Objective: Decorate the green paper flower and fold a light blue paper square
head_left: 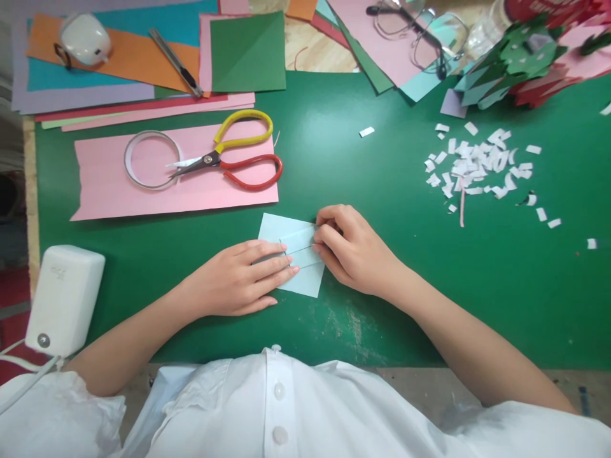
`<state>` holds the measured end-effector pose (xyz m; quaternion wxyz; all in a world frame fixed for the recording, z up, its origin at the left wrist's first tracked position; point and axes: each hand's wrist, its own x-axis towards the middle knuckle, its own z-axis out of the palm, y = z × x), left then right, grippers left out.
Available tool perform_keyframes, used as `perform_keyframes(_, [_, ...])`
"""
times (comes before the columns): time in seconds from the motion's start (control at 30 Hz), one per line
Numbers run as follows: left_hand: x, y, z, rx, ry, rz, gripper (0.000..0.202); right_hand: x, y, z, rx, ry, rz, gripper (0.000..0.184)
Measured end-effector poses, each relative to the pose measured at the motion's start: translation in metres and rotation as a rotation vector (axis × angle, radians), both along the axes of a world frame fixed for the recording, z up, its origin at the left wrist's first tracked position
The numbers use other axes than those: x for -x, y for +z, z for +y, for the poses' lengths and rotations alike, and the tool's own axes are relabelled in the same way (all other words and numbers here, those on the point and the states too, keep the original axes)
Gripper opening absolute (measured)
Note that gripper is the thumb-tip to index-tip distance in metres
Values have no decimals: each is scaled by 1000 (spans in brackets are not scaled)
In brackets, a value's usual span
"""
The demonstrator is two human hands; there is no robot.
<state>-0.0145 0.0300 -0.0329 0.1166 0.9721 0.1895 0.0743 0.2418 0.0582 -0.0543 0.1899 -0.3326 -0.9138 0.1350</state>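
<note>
Your left hand [238, 277] lies flat, fingers stretched and together, pressing the pale blue paper [292, 253] onto the green mat [334, 159] near the middle of the near edge. Your right hand [351, 248] is curled at the paper's right edge, fingertips pinched narrow on a folded flap. Two folds already run across the sheet from left to right. To do this crease well, keep the left palm's weight steady so the sheet cannot swivel, and line up the flap's edge with the fold beside it before you press. I judge it best to run the right fingertips along the crease from the right end toward the left hand, firmly and in one pass, then lift the left fingers only once the fold is set. Farther off to the left, the scissors [233, 159] with a yellow and a red handle lie on a pink sheet [119, 197] beside a ring of tape [151, 159]; white paper scraps [477, 165] are scattered well apart to the right, clear of your work.
</note>
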Motion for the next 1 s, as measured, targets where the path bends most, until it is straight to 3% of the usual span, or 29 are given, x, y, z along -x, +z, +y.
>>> perform_keyframes(0.37, [-4,-1,-7,-25,56,76,44,3,-2,-2,-39,-26,-74,10])
perform_keyframes(0.6, [-12,0,-16,-34,135,88,54,5,-1,-5,-90,-34,-136,12])
perform_keyframes(0.8, [-15,-2,-19,-25,170,89,56,10,2,-22,-124,-196,-236,14])
perform_keyframes(1.0, [-16,-1,-19,-9,173,94,55,9,2,-32,-37,-326,-271,30])
